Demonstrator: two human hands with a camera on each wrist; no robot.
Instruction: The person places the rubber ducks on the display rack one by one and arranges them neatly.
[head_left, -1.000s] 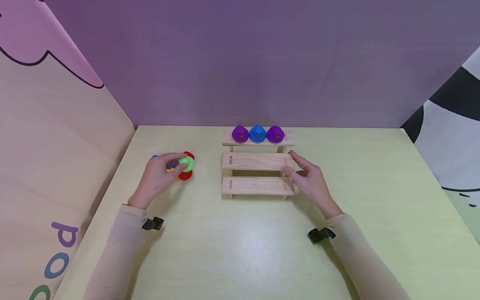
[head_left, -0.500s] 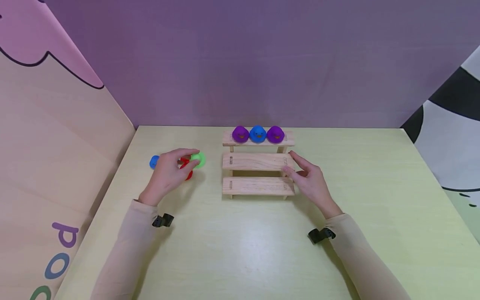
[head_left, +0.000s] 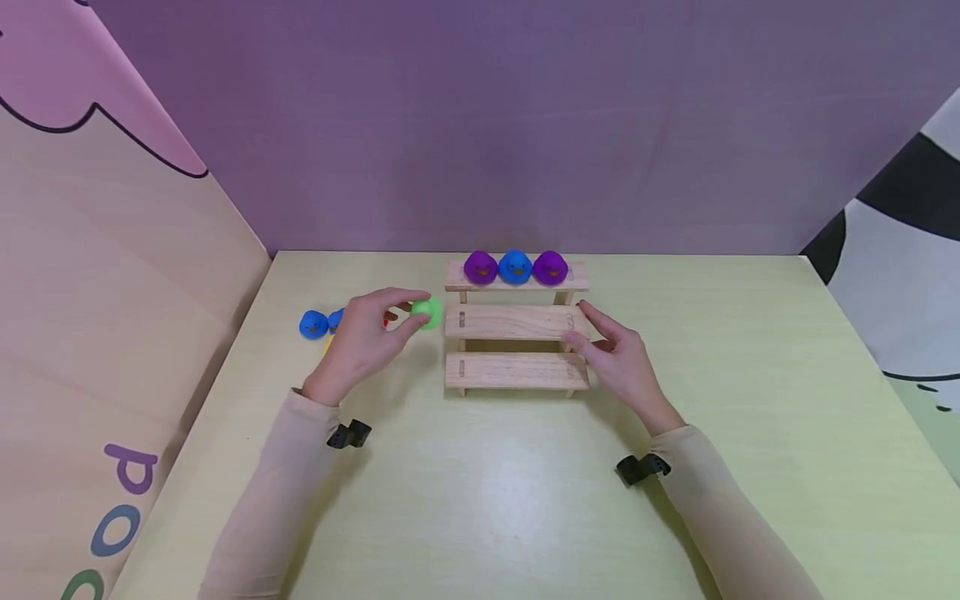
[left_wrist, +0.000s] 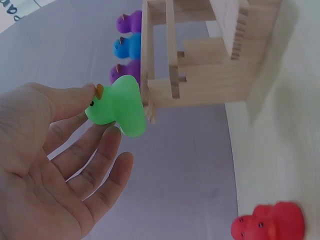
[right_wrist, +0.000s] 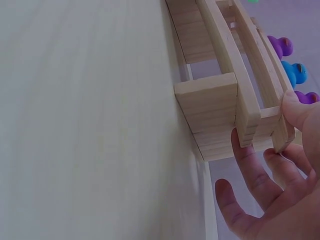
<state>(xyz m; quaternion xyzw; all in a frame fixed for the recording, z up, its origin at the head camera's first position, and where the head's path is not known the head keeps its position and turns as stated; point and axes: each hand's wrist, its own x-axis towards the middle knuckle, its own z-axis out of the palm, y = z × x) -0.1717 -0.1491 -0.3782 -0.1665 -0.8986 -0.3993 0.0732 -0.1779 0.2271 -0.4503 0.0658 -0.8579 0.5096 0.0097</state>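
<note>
Between thumb and fingertips, my left hand (head_left: pixel 370 342) pinches a green rubber duck (left_wrist: pixel 120 107), held off the table just left of a three-tier wooden rack (head_left: pixel 517 371). My right hand (head_left: pixel 622 367) grips the right end of the rack's middle tier; in the right wrist view its thumb lies on the wood and its fingers touch the end. On the top tier sit a purple duck (head_left: pixel 480 267), a blue duck (head_left: pixel 515 267) and another purple duck (head_left: pixel 551 267) in a row. The lower two tiers carry nothing.
Left of the rack, loose ducks stand on the table (head_left: pixel 495 500), partly behind my left hand: a blue duck (head_left: pixel 312 325) and others in blue, yellow and red. The left wrist view shows red ducks (left_wrist: pixel 272 222). A purple wall (head_left: pixel 525 125) rises behind the table.
My left hand has carried the green duck rightward from the cluster to beside the rack, uncovering blue ducks at the left. The right hand and the rack have stayed in place.
</note>
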